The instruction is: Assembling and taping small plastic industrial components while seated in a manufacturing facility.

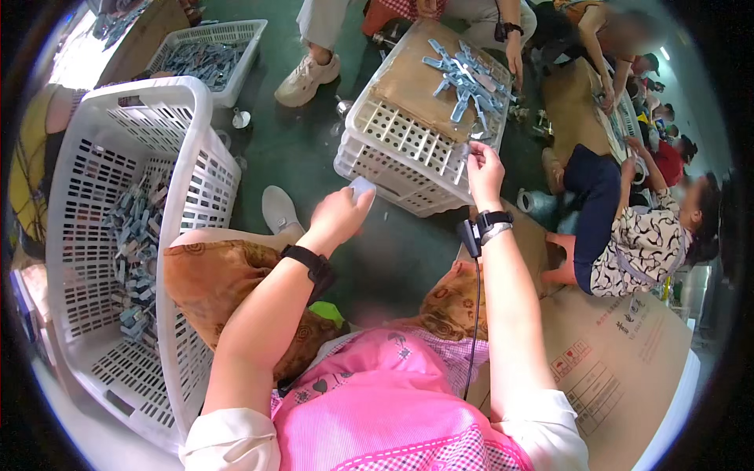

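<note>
A loose grip could drop the pale piece [362, 188] clamped in the left hand [338, 213]; farther right, the right hand [486, 169] pinches a small piece [464, 153].

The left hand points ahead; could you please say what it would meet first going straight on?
Likely the white crate under the cardboard, the pale piece in the left hand leading; depth is unclear.

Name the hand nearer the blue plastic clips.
Right. The right hand is at the white crate, just this side of the blue plastic clips; the left hand is farther off, to their left.
</note>
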Demonstrator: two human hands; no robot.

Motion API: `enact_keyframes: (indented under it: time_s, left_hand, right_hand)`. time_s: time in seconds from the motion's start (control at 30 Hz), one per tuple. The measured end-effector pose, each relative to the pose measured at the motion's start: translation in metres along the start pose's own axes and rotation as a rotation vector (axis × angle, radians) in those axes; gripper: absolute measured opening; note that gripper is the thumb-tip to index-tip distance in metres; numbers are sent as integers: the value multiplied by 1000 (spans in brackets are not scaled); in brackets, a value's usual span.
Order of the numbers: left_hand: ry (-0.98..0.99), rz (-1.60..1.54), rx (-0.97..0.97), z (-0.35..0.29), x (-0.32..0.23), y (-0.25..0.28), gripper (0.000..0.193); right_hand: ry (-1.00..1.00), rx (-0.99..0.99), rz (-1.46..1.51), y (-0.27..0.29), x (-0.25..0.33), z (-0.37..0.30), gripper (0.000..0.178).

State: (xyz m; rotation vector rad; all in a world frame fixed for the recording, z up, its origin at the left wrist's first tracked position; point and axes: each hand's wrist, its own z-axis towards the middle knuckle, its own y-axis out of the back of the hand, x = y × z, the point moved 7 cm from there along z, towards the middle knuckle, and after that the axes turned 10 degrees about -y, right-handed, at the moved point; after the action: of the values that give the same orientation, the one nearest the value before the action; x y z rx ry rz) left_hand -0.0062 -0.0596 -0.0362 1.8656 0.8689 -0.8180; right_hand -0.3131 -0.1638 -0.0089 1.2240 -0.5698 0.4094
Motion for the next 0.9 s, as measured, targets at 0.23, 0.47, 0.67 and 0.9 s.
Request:
enact_keyframes:
  time_s: [0.23, 0.47, 0.67, 0.9]
  left_hand:
    - [11, 1, 7, 10, 6, 2, 56]
    - [70, -22, 59, 4, 12, -5, 55]
    - [45, -43, 30, -1, 5, -2, 55]
    - [66, -81, 41, 2, 10, -4, 56]
  right_hand:
    - [-36, -124, 106, 15, 2, -25, 43]
    - [-14, -84, 214, 18, 1, -33, 52]
    - [-155, -86, -7, 14, -41, -46, 37]
    - [63, -122, -28, 27, -26, -76, 33]
